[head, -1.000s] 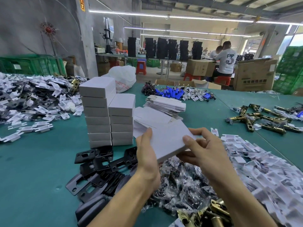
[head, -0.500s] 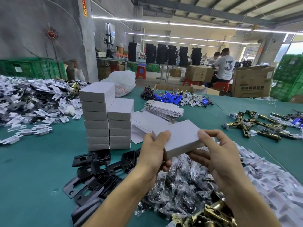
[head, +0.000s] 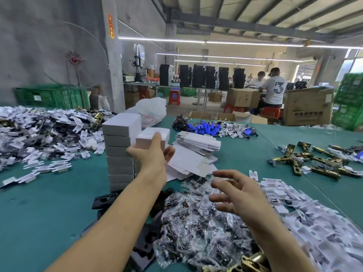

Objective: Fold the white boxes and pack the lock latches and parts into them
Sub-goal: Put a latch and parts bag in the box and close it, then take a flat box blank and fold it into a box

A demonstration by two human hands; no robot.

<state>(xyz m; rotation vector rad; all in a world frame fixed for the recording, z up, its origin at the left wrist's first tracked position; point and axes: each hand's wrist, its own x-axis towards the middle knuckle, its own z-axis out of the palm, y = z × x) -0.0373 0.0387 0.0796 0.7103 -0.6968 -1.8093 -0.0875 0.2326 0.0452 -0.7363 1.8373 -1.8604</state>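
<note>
White box (head: 152, 136) in left hand (head: 151, 157)

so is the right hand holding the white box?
No. The right hand hangs open and empty over the bagged parts, while the left hand alone grips the white box beside the taller stack.

Box stack (head: 120, 152) left of flat blanks (head: 198, 142), bagged parts (head: 198, 222) in front.

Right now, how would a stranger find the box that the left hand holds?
Find the tall stack of white boxes on the green table. To its right a shorter stack stands; the box is on it, alone gripped by the left hand.
</note>
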